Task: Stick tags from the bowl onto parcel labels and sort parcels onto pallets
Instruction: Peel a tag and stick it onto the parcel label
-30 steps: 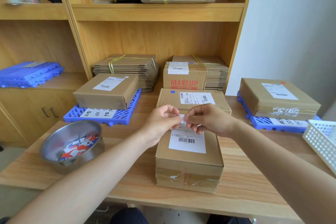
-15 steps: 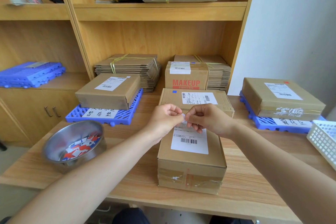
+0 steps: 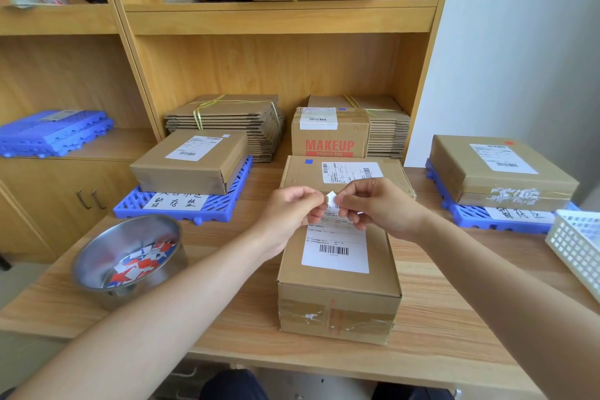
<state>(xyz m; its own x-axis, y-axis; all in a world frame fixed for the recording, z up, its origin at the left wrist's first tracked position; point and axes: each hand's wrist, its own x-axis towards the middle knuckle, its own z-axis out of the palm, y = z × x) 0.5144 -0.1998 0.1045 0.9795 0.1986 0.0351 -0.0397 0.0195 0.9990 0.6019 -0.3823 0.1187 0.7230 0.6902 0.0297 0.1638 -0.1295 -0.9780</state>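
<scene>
Tag (image 3: 331, 198) up between both hands: left hand (image 3: 290, 208) and right hand (image 3: 380, 204) each pinch an edge, just above the parcel (image 3: 337, 291) on the surface. Probably peeling the backing. Next move: press it squarely onto the label (image 3: 336, 258).

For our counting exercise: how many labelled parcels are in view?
5: left parcel on the left pallet; right parcel on the right pallet; MAKEUP box at the back; flat parcel before it; nearest parcel front centre. Others may be hidden.
</scene>
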